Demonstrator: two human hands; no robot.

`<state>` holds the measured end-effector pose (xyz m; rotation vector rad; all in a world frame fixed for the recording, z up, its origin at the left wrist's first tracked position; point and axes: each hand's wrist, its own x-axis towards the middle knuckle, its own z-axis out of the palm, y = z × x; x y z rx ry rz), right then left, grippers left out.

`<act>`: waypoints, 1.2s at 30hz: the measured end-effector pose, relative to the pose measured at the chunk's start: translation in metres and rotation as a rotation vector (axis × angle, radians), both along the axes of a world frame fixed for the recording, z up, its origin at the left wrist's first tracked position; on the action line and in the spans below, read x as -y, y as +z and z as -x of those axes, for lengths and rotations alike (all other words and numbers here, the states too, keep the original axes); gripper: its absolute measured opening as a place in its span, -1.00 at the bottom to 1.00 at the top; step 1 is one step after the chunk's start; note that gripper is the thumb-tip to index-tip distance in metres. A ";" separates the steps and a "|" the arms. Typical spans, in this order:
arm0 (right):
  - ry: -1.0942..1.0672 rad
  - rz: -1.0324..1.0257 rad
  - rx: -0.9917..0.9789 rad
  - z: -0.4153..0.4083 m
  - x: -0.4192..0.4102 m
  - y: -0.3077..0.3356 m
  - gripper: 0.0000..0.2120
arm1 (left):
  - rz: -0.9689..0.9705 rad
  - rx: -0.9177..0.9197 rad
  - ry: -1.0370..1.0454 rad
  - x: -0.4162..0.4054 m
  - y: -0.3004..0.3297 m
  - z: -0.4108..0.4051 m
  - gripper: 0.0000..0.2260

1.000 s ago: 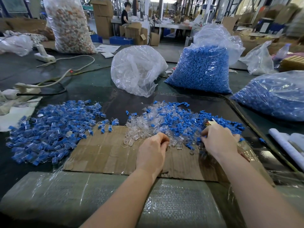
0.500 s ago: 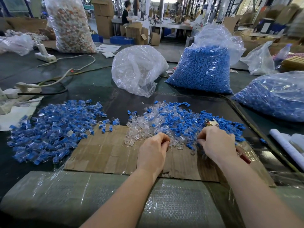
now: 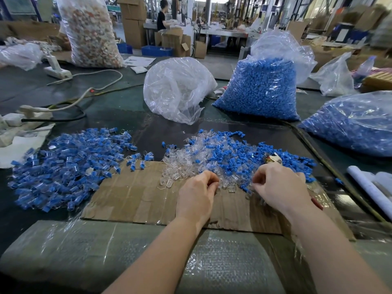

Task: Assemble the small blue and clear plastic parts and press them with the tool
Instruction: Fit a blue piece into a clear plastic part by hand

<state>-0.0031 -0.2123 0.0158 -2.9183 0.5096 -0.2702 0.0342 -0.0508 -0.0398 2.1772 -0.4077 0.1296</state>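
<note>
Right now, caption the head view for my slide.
Both hands, left and right, pick at the mixed blue-and-clear parts pile over cardboard.

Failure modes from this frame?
1. The mixed pile of loose clear and blue parts nearly touches the assembled pile; strays could probably mix in.
2. Both the left hand and right hand have curled fingers hiding their grip, so mis-seated parts may pass unseen.
3. Parts near the cardboard edge might scatter.

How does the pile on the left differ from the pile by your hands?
The left pile looks like joined blue-and-clear pieces; the middle pile is loose clear and blue parts, unjoined. The left pile lies mostly on the dark table, untouched; the middle pile spills onto the cardboard, both hands at its edge.
</note>
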 end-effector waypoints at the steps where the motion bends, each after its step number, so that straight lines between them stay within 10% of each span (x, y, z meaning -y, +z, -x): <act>1: 0.029 -0.001 -0.017 0.002 -0.002 -0.001 -0.91 | -0.004 0.002 0.000 0.000 0.000 0.000 -0.92; 26: 0.015 0.075 0.043 0.005 -0.010 -0.026 -0.90 | -0.011 0.006 -0.009 0.000 0.002 0.001 -0.92; 36: 0.145 -0.085 0.378 0.004 -0.028 -0.029 -0.93 | 0.012 -0.003 -0.005 0.000 0.004 0.002 -0.91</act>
